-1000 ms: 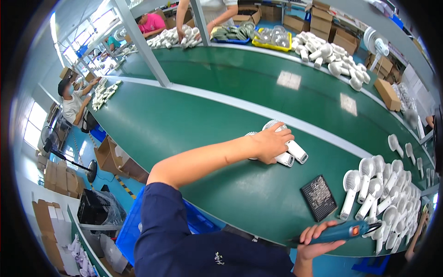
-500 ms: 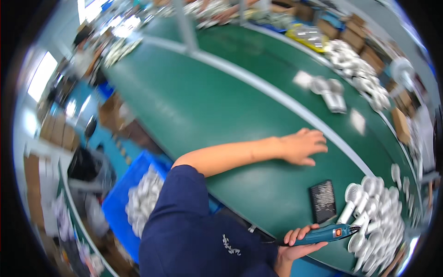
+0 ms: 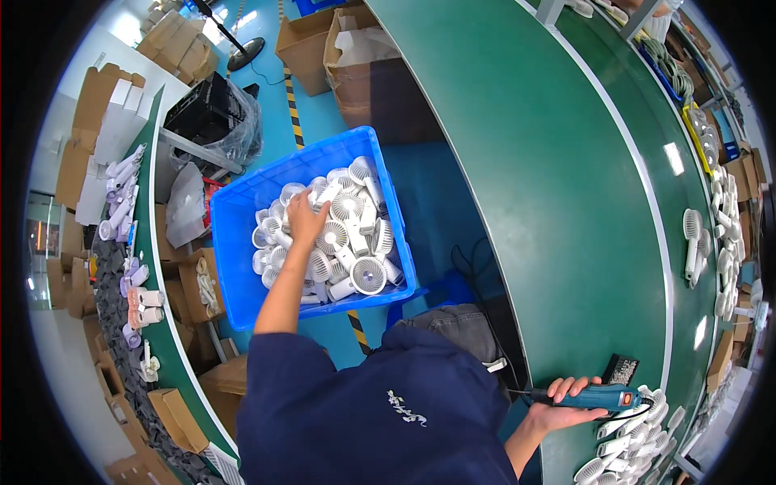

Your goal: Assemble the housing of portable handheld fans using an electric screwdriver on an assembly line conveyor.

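Observation:
My left hand (image 3: pixel 304 220) reaches into a blue plastic bin (image 3: pixel 230 263) full of white handheld fans (image 3: pixel 348 207). Its thumb and fingers are apart over the fans, and no fan is lifted. Out to the right, my right hand (image 3: pixel 558 404) is closed around a teal electric screwdriver (image 3: pixel 598 397) with an orange switch and a black cord. The tool's thin bit points left, toward my body. Just beyond the screwdriver, on the green table, lies a black tray (image 3: pixel 621 369) of small screws. A pile of white fans (image 3: pixel 638 444) sits beside it.
The long green table (image 3: pixel 558 186) curves along my right. Two white fans (image 3: pixel 693 242) lie on its far strip. Cardboard boxes (image 3: pixel 368 89) stand on the floor beyond the bin. At left, another bench holds light purple and pink parts (image 3: pixel 141 303).
My view has turned left and down. My left hand has moved from above the green table into the blue bin. My right hand keeps the screwdriver, whose bit now points left.

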Demonstrator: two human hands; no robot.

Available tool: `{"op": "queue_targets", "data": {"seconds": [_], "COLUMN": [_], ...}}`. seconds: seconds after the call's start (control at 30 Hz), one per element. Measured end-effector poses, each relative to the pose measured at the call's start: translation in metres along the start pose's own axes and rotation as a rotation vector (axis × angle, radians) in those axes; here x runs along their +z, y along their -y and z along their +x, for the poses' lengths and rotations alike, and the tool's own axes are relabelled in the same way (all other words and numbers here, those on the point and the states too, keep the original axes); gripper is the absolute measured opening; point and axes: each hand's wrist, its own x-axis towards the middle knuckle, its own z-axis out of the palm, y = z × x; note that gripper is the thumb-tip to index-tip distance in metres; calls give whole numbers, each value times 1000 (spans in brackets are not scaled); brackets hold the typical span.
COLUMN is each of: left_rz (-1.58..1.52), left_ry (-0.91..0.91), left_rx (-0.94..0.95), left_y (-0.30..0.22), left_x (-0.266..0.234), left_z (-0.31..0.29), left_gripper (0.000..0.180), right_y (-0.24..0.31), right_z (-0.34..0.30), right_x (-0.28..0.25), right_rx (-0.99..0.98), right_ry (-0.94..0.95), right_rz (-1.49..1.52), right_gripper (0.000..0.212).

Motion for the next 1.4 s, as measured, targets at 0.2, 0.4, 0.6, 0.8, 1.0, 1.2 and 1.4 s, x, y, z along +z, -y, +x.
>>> {"op": "queue_targets", "data": {"seconds": [0.2, 0.4, 0.6, 0.8, 1.0, 1.2, 1.4], "left_rz": [194, -385, -416, -580, -666, -514, -546], "left_ry": [636, 555, 420, 665, 837, 899, 738], "left_rx": [-96, -339, -75, 211, 178, 94, 89], "left_y": [-17, -44, -46, -58, -52, -59, -60], "left_x": [45, -24, -60, -51, -29, -57, -58], "left_z": [77, 55, -94, -131, -106, -100, -114], "left_gripper": [68, 49, 33, 72, 69, 68, 54], "right_y": [1, 1, 0, 0, -5, -2, -6], "right_z": [2, 6, 7, 7, 3, 1, 4], "right_x": [-3, -6, 1, 4, -4, 2, -9], "right_rx": [-38, -34, -9, 8, 15, 94, 130], "right_ry": [-59, -133, -115, -64, -80, -172, -102], "right_rz": [-53, -23, 5, 68, 202, 219, 333], "right_gripper": [60, 63, 63, 64, 64, 67, 65]}}
